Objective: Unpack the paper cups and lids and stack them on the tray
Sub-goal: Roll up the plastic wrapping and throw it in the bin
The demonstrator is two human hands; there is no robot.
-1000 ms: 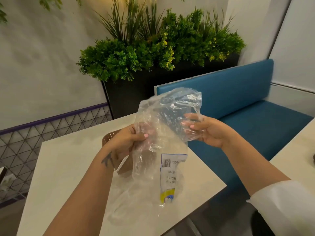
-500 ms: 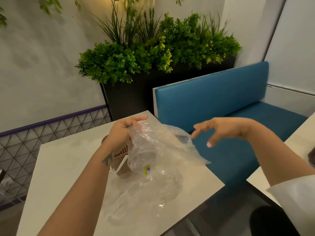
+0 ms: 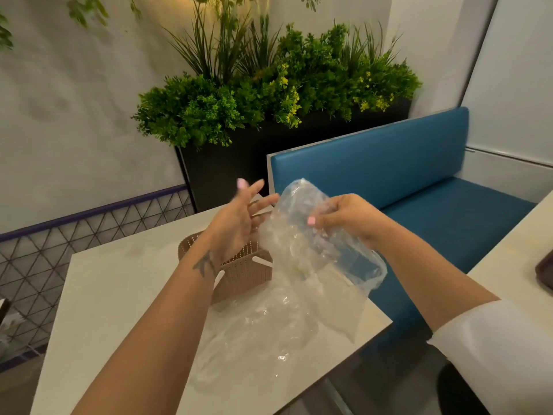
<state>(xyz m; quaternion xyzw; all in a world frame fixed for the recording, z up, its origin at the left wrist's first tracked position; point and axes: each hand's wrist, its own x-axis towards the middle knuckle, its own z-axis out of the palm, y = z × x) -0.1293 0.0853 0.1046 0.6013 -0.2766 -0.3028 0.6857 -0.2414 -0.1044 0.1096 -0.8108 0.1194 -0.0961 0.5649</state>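
1. Gripping the clear plastic bag [image 3: 302, 232] near its upper edge, your right hand [image 3: 344, 215] pinches the film between thumb and curled fingers, just right of the frame's centre.
2. Note your left hand [image 3: 239, 217]: its fingers are spread and straight, holding nothing, just beside the bag's left edge — whether they touch the film cannot be told.
3. Read the bag's long axis as running from the centre of the frame down toward the lower right, where its loose end [image 3: 363, 272] hangs over the table's edge.
4. Observe more crumpled clear film [image 3: 263, 333] lying flat on the white table [image 3: 113, 295], below the held bag.
5. Locate the woven brown basket [image 3: 245, 274] under your left wrist, left of the bag — its contents are hidden.
6. Expect no cups, lids or tray in view; the held bag appears empty, though the film blurs this.
7. Judge the left hand nearer the basket, so it suits any reach there while the right disposes of the bag.
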